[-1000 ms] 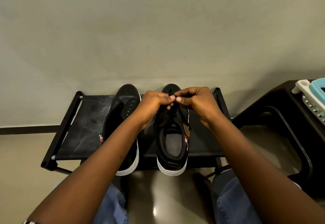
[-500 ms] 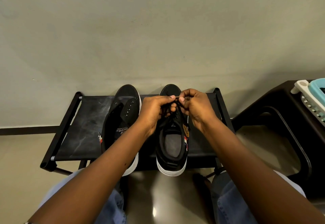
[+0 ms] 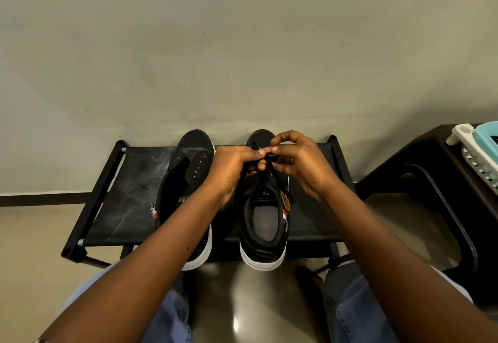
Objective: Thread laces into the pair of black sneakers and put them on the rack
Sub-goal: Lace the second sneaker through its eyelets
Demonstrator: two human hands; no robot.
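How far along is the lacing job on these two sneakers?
Done: both sneakers sit on the rack. In hand: the left hand and right hand pinch the lace over the right sneaker. Left: the left sneaker shows bare eyelets.

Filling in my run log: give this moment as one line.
phase: lacing | left hand: pinches lace | right hand: pinches lace | right sneaker: on rack | left sneaker: unlaced

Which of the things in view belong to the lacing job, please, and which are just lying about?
Job in hand:
- right sneaker, whose lace both hands pinch: left hand, right hand
- left sneaker, eyelets bare
- rack under both

Lying about:
- dark stool
- pale basket on it
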